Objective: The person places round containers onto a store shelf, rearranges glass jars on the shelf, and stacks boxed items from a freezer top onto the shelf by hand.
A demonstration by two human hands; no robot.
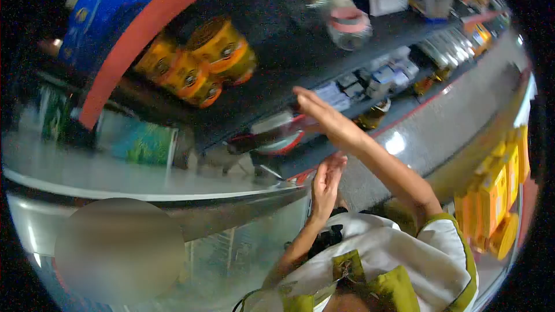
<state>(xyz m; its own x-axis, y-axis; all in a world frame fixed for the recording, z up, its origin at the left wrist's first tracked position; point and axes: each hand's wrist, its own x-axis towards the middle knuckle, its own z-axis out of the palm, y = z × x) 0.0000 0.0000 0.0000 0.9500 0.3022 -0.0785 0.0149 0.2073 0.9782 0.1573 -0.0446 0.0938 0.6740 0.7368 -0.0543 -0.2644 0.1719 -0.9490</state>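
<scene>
My right hand (317, 112) reaches over the shelf from the right, one finger stretched up and left. Its other fingers are blurred beside a dark and red item (263, 140) on the lower shelf; whether they touch it cannot be made out. Below it, close to my body, my left hand (328, 182) points upward with its fingers stretched out and nothing visible in it. Small packets (384, 75) lie on the shelf beyond my right hand.
Yellow-orange tins (222, 52) stand on the dark shelf (272, 52) at upper left. Pink-lidded jars (350, 26) stand higher up. A glass counter (173, 196) runs along the left. Yellow packages (494, 196) are at the right, beyond the grey floor (428, 121).
</scene>
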